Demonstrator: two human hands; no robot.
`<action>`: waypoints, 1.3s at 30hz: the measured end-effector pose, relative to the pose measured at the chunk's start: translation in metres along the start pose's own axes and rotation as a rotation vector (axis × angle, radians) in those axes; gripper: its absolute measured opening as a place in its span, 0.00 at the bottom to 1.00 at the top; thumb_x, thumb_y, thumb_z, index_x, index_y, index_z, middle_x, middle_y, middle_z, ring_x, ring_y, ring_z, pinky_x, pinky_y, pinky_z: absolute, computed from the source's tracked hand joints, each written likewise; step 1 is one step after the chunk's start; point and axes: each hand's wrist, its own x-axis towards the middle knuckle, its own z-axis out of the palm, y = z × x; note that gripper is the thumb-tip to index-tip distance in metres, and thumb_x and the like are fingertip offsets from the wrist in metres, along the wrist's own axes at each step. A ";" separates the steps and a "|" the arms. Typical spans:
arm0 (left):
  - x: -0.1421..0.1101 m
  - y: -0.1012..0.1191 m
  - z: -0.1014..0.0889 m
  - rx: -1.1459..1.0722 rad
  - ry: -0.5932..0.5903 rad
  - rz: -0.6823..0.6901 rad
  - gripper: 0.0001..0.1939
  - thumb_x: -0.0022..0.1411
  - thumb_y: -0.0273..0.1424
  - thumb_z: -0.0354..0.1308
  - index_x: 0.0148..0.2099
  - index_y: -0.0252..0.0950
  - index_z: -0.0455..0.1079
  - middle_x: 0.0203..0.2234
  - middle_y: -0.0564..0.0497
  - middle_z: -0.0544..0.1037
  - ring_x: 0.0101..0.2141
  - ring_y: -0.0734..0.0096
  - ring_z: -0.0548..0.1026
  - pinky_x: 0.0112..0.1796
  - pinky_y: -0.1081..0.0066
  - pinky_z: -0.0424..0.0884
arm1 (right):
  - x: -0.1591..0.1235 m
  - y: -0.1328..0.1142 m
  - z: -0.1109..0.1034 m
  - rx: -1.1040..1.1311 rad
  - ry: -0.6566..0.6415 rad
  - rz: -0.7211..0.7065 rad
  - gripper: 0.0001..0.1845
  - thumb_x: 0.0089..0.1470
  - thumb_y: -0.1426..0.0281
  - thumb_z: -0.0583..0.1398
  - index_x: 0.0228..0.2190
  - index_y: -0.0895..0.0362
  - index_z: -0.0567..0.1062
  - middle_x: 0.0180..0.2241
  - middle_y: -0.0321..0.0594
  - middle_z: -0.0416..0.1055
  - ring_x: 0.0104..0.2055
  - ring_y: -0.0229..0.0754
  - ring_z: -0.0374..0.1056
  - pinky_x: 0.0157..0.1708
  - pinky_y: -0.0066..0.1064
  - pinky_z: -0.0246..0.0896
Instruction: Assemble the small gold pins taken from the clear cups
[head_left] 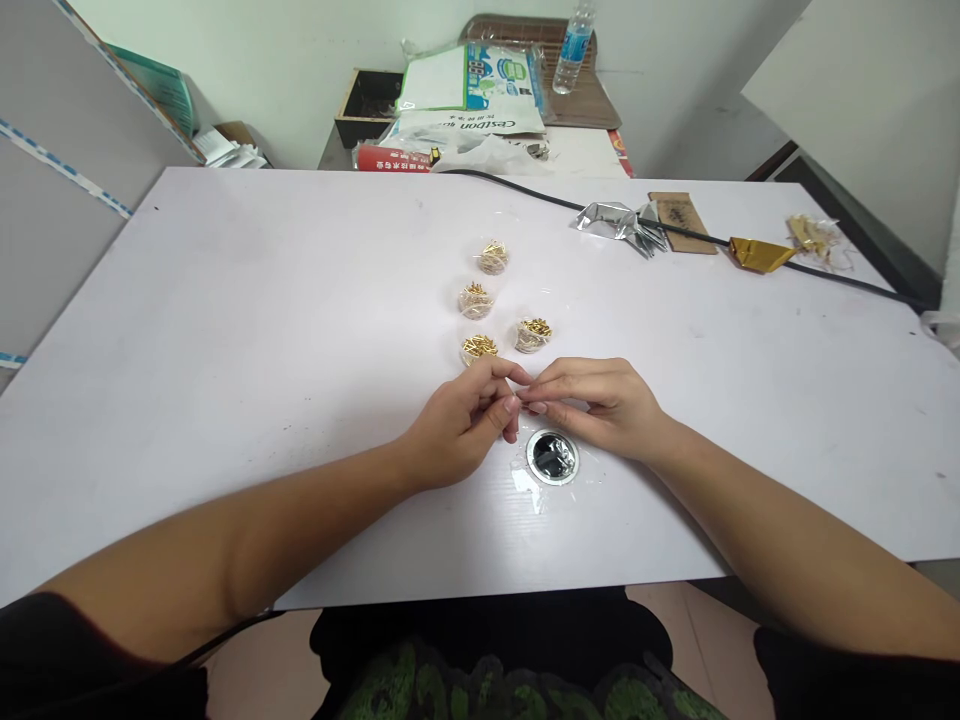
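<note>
Over the table (247, 330), 2 hands (461, 425) (611, 400) meet, fingers (504, 408) pinched on an item (515, 398) too small to tell.

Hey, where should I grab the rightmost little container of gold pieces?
Probably by the side walls of the rightmost container, coming from the right: gold pieces heap at its top, and the other containers stand to its left.

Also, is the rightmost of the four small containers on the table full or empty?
Full, or nearly: gold pieces show heaped at the top of that container.
</note>
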 end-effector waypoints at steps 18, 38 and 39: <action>-0.001 -0.006 0.001 -0.042 -0.025 0.018 0.11 0.72 0.29 0.47 0.55 0.37 0.55 0.25 0.54 0.71 0.29 0.74 0.73 0.35 0.69 0.74 | -0.009 -0.003 0.017 0.144 0.002 0.099 0.08 0.61 0.79 0.57 0.41 0.57 0.66 0.29 0.35 0.75 0.30 0.34 0.75 0.30 0.25 0.75; -0.003 -0.003 0.003 -0.058 0.079 0.054 0.18 0.69 0.24 0.52 0.57 0.43 0.53 0.24 0.58 0.72 0.28 0.75 0.76 0.33 0.71 0.75 | -0.004 -0.008 0.019 -0.096 0.033 -0.075 0.16 0.59 0.83 0.56 0.46 0.53 0.68 0.31 0.36 0.75 0.33 0.37 0.72 0.32 0.27 0.71; -0.003 -0.004 0.003 -0.056 0.082 0.056 0.19 0.69 0.23 0.52 0.57 0.43 0.53 0.24 0.58 0.72 0.27 0.75 0.76 0.33 0.71 0.75 | -0.003 -0.008 0.019 -0.094 0.035 -0.089 0.17 0.59 0.84 0.56 0.46 0.53 0.68 0.31 0.35 0.75 0.33 0.37 0.72 0.32 0.27 0.71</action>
